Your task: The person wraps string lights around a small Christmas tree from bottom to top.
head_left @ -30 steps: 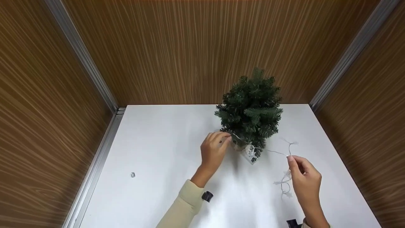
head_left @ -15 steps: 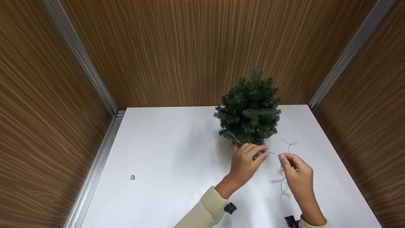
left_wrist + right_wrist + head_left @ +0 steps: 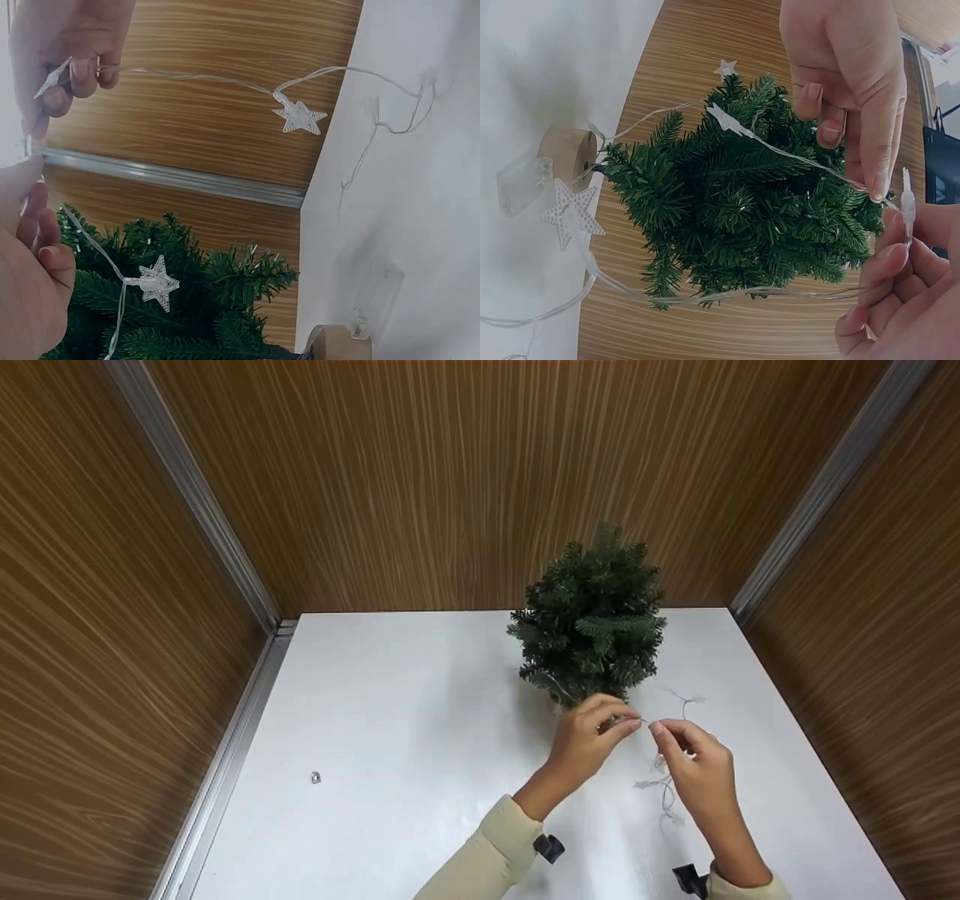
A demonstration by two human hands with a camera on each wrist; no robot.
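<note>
A small artificial Christmas tree (image 3: 592, 619) stands at the back right of the white table. My left hand (image 3: 589, 735), in front of its base, pinches the thin clear wire of a star string light (image 3: 156, 283). Close beside it, my right hand (image 3: 697, 769) pinches the same wire, fingertips nearly meeting the left ones. One star (image 3: 909, 206) sits at the right fingers. Another star (image 3: 727, 120) hangs along the wire before the branches. From the right hand the loose string (image 3: 666, 795) trails to the table. The hands partly hide the tree's base in the head view.
A round wooden base (image 3: 566, 154) carries the tree, with a clear box (image 3: 525, 187) next to it. Far left on the table (image 3: 360, 825) lies a small shiny piece (image 3: 316, 777). Wood-grain panels (image 3: 420, 487) wall the table in.
My left hand has moved right, from the tree's left side along the wire to the right hand. The right hand has shifted slightly left, shortening the span of wire between them.
</note>
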